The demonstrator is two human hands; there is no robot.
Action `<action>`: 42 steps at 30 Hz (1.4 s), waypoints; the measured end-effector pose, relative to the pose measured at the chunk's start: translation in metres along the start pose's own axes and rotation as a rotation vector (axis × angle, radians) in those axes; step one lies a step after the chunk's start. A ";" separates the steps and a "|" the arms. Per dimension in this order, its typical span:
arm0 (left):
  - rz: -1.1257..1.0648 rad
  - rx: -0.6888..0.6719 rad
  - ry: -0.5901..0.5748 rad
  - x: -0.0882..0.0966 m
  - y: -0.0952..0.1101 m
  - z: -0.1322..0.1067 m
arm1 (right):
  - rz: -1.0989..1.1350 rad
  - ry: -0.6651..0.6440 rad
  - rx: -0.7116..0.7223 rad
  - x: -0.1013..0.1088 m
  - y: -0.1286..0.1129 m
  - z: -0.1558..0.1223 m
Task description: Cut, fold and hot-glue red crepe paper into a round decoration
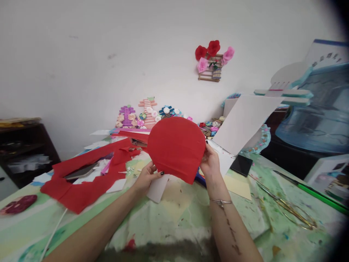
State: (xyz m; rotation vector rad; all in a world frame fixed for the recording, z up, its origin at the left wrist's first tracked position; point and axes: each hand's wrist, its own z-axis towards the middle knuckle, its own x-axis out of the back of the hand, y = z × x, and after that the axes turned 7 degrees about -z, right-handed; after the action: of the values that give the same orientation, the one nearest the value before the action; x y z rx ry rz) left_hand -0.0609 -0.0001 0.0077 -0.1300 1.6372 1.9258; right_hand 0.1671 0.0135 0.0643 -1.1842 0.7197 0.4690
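A rounded red sheet [176, 147], like fabric or paper, is held up in front of me above the table. Its top edge is curved and its lower edge is narrower. My left hand [148, 177] pinches its lower left edge, and a white card strip [158, 189] hangs below the sheet by the thumb. My right hand [211, 160] grips the sheet's right edge, with the fingers partly behind it. Blue-handled scissors [201, 179] lie partly hidden behind the sheet and my right wrist.
A cut red remnant [79, 194] lies on the left around a phone-like object. To the right are gold-handled scissors [294, 211], a green cutter [321, 196], a black phone [241, 165] and a yellow paper [237, 186]. Flower crafts [149, 114] stand against the wall.
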 end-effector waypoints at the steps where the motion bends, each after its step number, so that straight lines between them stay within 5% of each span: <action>1: 0.001 -0.002 -0.002 0.000 0.000 0.000 | -0.005 -0.014 -0.011 -0.001 0.000 -0.001; 8: -0.030 -0.010 0.016 -0.003 0.000 -0.001 | -0.026 -0.036 0.023 -0.006 0.001 -0.003; 23: -0.106 -0.095 0.306 -0.005 0.011 0.004 | -0.254 -0.214 -0.141 -0.018 0.037 -0.018; 27: -0.133 -0.110 0.340 -0.001 0.014 0.006 | -0.353 -0.167 -0.122 -0.018 0.042 -0.017; 42: -0.040 -0.212 0.256 0.014 0.023 0.013 | -0.438 -0.051 -0.282 -0.007 0.048 -0.007</action>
State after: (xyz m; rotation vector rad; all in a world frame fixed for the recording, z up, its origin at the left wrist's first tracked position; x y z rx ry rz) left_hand -0.0797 0.0159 0.0250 -0.5082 1.5685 2.1173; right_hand 0.1283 0.0224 0.0360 -1.5423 0.3382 0.2338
